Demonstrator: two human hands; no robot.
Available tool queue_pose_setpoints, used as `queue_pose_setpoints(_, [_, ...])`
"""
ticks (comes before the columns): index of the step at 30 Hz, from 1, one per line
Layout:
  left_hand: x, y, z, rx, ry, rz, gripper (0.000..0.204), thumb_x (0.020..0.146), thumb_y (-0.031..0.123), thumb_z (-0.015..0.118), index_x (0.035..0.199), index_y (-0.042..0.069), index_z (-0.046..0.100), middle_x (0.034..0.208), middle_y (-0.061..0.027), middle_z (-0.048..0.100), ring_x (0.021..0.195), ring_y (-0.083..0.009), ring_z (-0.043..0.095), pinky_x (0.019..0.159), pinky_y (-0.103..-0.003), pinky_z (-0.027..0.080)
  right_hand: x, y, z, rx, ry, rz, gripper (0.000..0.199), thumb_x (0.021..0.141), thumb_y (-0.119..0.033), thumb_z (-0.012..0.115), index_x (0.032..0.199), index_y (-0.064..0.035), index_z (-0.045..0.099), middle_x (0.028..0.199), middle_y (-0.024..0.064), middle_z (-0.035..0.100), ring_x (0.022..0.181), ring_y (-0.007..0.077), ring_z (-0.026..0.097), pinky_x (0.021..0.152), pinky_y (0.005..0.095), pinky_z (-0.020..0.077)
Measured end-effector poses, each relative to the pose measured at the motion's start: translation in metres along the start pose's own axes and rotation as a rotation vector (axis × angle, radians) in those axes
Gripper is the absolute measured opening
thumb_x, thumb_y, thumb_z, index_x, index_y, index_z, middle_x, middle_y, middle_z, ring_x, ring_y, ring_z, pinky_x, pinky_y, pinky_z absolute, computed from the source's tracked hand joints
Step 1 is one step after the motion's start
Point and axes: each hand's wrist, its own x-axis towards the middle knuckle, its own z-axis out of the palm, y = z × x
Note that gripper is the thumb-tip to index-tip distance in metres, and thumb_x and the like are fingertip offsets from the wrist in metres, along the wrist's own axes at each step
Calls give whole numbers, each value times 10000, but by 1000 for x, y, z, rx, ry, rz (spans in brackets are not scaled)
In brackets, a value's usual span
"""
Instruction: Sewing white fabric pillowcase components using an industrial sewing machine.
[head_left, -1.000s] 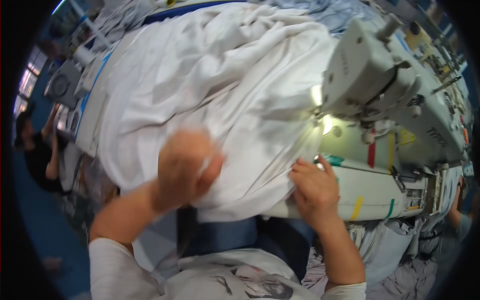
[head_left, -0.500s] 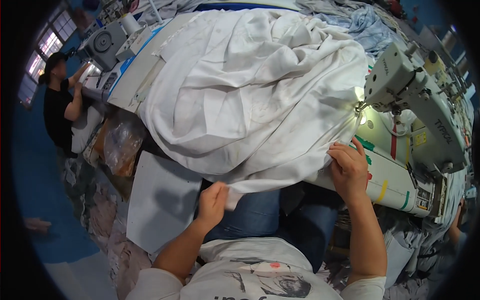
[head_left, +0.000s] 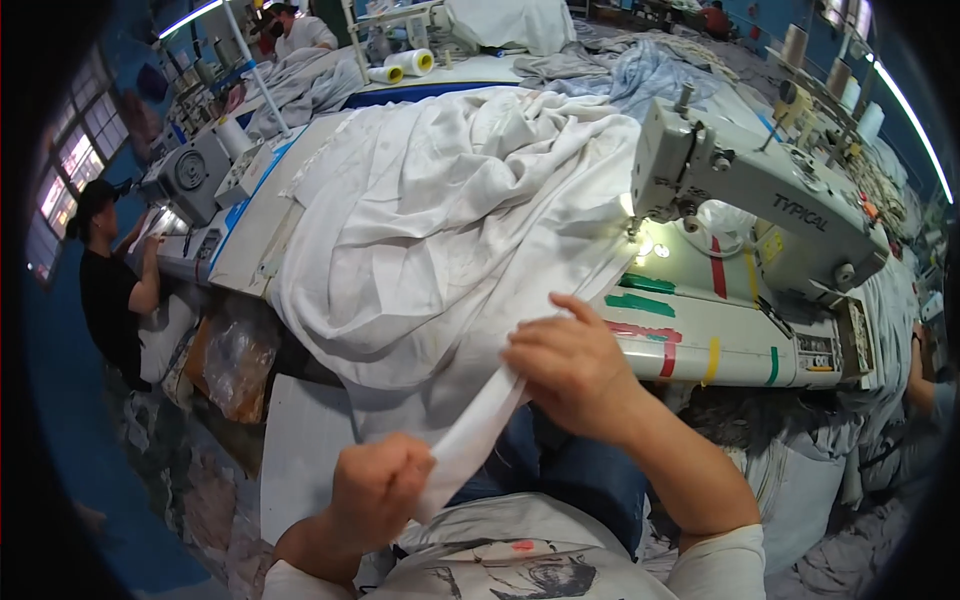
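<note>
A large heap of white fabric [head_left: 400, 235] covers the table in front of me. Its right edge runs under the needle area of a grey-white sewing machine [head_left: 735, 175], whose small lamp is lit. My left hand [head_left: 380, 485] is closed on the fabric's near edge, low over my lap. Farther up the same edge, my right hand [head_left: 570, 365] grips it with the thumb raised. Between my two hands the edge stretches as a slanting, folded strip. The fingertips of my right hand are partly hidden behind the hand.
Coloured tape strips [head_left: 710, 360] mark the machine bed at right. A white panel [head_left: 300, 450] stands below the table at left, near a clear plastic bag [head_left: 235, 355]. A person in black [head_left: 112, 290] works at another machine on the left. Thread cones [head_left: 410, 64] lie at the back.
My left hand has drawn the fabric edge down toward me. My right hand has moved left, away from the machine bed, along the edge. The view has tilted up.
</note>
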Motion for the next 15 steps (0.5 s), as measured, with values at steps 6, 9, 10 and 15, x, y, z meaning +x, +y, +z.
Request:
queue_pose_setpoints(6, [-4,29,44,-2,-408,439,117,906,120,527,849,41,593,808,-119,628,719,-224,633,649,-316,506,-37,-59,-56,130,-115,-92,222,738,-94,659,953,-41,675,960,94,669,910,213,656,934,429,463])
queue_pose_setpoints(9, [-9,28,91,-274,-707,666,138,917,144,510,911,51,611,895,-141,642,822,-232,639,706,-337,511,-48,-78,-79,200,-72,-64,181,772,-85,635,930,-15,687,920,111,685,885,213,670,882,381,503])
queue_pose_setpoints(10, [-11,25,103,-370,-814,733,150,920,152,504,932,55,618,924,-148,646,856,-234,641,725,-344,512,-54,-84,-87,207,-64,-20,162,782,-78,626,913,-9,693,894,116,690,869,213,677,860,363,515])
queue_pose_setpoints(15, [11,-26,101,-406,-880,516,175,931,175,497,1011,67,610,965,-145,647,898,-248,633,769,-354,500,-99,-98,-75,355,46,209,145,785,-73,626,890,-3,698,880,144,701,859,233,693,837,365,534])
